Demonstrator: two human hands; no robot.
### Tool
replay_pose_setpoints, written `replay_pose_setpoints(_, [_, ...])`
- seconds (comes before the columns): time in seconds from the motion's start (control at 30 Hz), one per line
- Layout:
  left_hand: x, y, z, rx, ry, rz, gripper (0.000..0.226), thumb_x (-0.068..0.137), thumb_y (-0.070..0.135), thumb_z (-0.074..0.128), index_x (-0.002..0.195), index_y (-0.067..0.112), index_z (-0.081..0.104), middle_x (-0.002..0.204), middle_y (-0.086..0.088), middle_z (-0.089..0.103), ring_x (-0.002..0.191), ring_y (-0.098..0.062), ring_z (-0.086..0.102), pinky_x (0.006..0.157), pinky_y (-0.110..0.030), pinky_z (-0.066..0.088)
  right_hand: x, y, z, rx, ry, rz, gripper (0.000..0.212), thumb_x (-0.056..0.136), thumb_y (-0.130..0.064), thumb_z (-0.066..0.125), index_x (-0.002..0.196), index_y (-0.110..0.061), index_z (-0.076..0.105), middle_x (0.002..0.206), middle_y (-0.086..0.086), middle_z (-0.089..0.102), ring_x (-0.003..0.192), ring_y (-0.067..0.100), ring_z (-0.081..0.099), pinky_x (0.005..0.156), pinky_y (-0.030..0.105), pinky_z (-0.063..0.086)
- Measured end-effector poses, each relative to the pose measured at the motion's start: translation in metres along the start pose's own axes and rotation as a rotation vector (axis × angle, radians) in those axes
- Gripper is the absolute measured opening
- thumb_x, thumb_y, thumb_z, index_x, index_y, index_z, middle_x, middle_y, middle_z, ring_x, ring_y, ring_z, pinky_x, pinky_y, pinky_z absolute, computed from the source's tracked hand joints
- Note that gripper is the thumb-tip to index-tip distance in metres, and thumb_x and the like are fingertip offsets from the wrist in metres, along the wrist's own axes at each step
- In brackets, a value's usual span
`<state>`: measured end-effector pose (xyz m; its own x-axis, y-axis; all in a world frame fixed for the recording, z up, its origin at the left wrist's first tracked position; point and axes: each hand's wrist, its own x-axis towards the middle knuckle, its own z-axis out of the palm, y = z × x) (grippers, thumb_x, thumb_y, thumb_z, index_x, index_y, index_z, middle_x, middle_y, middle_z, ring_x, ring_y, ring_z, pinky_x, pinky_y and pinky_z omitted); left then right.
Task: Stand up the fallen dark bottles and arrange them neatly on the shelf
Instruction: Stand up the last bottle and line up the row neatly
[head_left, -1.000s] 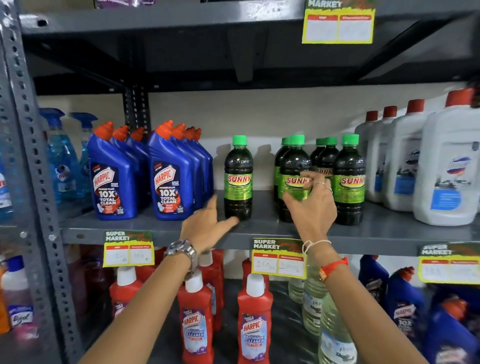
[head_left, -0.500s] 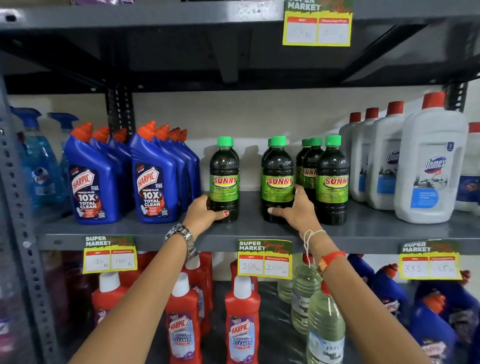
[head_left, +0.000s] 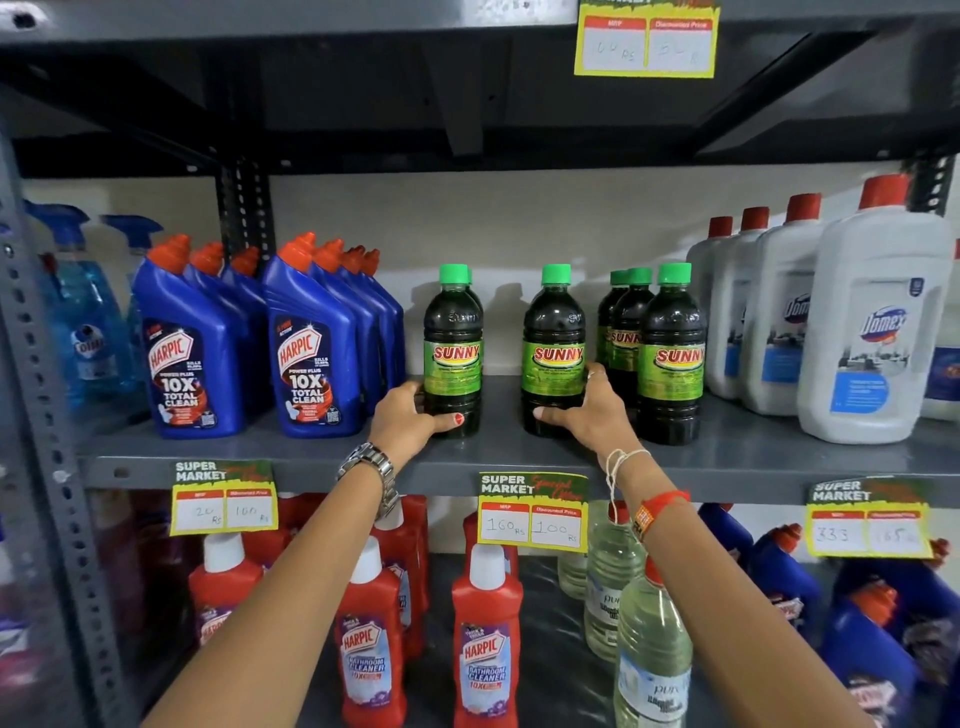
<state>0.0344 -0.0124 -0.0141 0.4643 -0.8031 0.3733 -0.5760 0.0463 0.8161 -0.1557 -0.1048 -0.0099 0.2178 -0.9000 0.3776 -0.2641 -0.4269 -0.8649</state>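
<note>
Shelf: we see a grey metal shelf (head_left: 519, 457) carrying the dark bottles between blue toilet-cleaner bottles (head_left: 192, 358) on one side and white bottles (head_left: 878, 338) on the other.

Dark bottles: all in view stand upright, long axes vertical, green caps up; none lies on its side.

Left bottle (head_left: 453, 353): it stands apart from the others, with another just behind it.

Middle bottle (head_left: 554, 353): it stands between the left bottle and the right cluster (head_left: 670, 358).

Left hand (head_left: 410, 421): we find it wrapped round the base of the left bottle, thumb across the front, the grasp closed on it.

Right hand (head_left: 587, 410): it clasps the lower part of the middle bottle from the right, thumb in front, fingers behind.

Key relation: each bottle sits directly ahead of its hand; the gap between left and middle bottles looks wider than that between middle bottle and cluster.

Next move, as we judge: slide the bottles sideways, kept upright, to even the spacing.

Risk: low grips may let a bottle tip.
</note>
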Motion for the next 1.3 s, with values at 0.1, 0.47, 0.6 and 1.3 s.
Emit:
replay_pose_setpoints(0.1, [-0.004, 0.003, -0.001, 0.019, -0.012, -0.008, 0.066, 0.069, 0.022, 0.074, 0.128, 0.006, 0.050, 0.131, -0.012, 0.059, 0.120, -0.025, 0.055, 0.103, -0.037, 0.041, -0.005, 0.001, -0.002, -0.028, 0.006, -0.008, 0.084, 0.069, -0.013, 0.081, 0.136, -0.004, 0.032, 0.134, 0.015, 0.053, 0.126, 0.029, 0.048, 0.105, 0.033, 0.037])
replay_pose_setpoints(0.47, [-0.072, 0.019, 0.017, 0.611, 0.109, 0.232, 0.085, 0.082, 0.056, 0.043, 0.147, 0.009, 0.017, 0.156, -0.009, 0.023, 0.143, -0.023, 0.026, 0.111, -0.040, 0.028, -0.028, 0.028, -0.056, -0.123, 0.686, -0.163, 0.057, 0.063, -0.005, 0.075, 0.115, -0.006, 0.050, 0.116, 0.015, 0.053, 0.108, 0.030, 0.047, 0.100, 0.044, 0.040])
replay_pose_setpoints(0.6, [-0.078, 0.020, 0.033, 0.746, 0.136, 0.282, 0.082, 0.084, 0.060, 0.030, 0.148, 0.010, 0.018, 0.157, -0.008, 0.024, 0.144, -0.020, 0.025, 0.117, -0.043, 0.017, -0.023, 0.028, -0.074, -0.278, 0.522, -0.041, 0.083, 0.062, -0.015, 0.082, 0.129, 0.000, 0.036, 0.136, 0.020, 0.038, 0.126, 0.037, 0.032, 0.107, 0.041, 0.025])
replay_pose_setpoints(1.3, [-0.085, -0.020, 0.029, 0.870, 0.274, 0.236, 0.076, 0.083, 0.060, 0.026, 0.114, 0.003, 0.064, 0.120, -0.015, 0.066, 0.116, -0.032, 0.058, 0.104, -0.047, 0.033, -0.001, 0.030, -0.085, -0.278, 0.252, 0.087, 0.114, 0.051, -0.036, 0.089, 0.134, 0.003, 0.022, 0.133, 0.021, 0.051, 0.127, 0.035, 0.047, 0.101, 0.042, 0.045])
